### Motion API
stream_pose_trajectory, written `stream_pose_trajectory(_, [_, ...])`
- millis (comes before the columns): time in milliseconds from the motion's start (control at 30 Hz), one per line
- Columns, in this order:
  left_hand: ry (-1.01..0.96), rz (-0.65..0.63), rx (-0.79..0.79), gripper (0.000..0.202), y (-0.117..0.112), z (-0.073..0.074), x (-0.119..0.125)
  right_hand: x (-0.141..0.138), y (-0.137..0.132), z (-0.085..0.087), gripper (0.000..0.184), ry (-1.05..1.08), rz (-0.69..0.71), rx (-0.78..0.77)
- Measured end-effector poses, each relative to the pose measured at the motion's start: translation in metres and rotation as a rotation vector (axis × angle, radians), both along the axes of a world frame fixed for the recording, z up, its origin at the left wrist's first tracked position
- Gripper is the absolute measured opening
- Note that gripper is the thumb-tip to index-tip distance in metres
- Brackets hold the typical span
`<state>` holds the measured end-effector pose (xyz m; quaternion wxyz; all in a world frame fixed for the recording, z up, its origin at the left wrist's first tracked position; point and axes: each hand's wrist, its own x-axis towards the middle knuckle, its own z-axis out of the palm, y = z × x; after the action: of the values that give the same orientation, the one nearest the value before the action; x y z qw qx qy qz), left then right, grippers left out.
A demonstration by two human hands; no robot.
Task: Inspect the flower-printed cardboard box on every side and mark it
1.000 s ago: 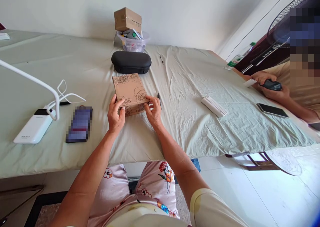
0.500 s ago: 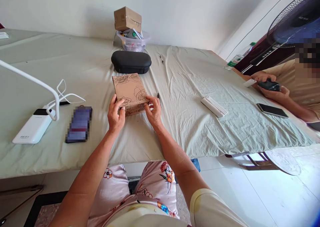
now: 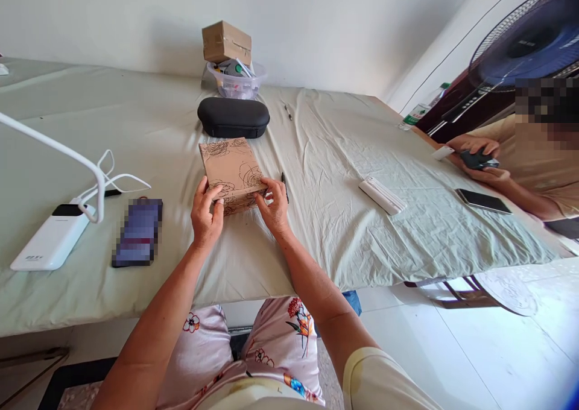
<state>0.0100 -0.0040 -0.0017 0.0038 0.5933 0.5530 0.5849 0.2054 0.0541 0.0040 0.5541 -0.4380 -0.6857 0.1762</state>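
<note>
A brown cardboard box with black scribbled loops on its top and front side lies on the cloth in front of me. My left hand grips its near left corner, fingers on the top and thumb at the front. At the near right corner my right hand holds the box the same way, thumb on the front face. Just right of that hand lies a black pen, partly hidden by the fingers. A black zip case sits right behind the box.
To the left are a white power bank with cables and a phone. A basin with a carton stands at the back. Rightward lie a white folded object and another phone; a person there holds a dark object.
The whole view has shifted slightly, so things appear a little lower and further left. Both hands keep their hold on the box, which looks nearly unmoved on the cloth.
</note>
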Motion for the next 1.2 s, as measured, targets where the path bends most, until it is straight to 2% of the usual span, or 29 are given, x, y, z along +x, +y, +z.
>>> stream_pose_trajectory(300, [-0.004,-0.011,0.032,0.039,0.0,-0.0012,0.001,0.0003,-0.0015,0.0012,0.041,0.033,0.02,0.004])
stream_pose_trajectory(767, [0.005,-0.02,-0.004,0.043,-0.0005,-0.0011,-0.0013,0.001,-0.0007,0.0009,0.039,0.001,0.005,-0.02])
stream_pose_trajectory(1000, [0.025,0.015,0.045,0.037,-0.0012,0.0012,-0.0006,-0.0019,-0.0017,0.0011,0.038,0.026,0.0,-0.019])
stream_pose_trajectory(1200, [-0.005,0.022,0.001,0.032,-0.0015,0.0018,-0.0002,-0.0056,-0.0047,0.0009,0.036,0.042,-0.01,-0.035])
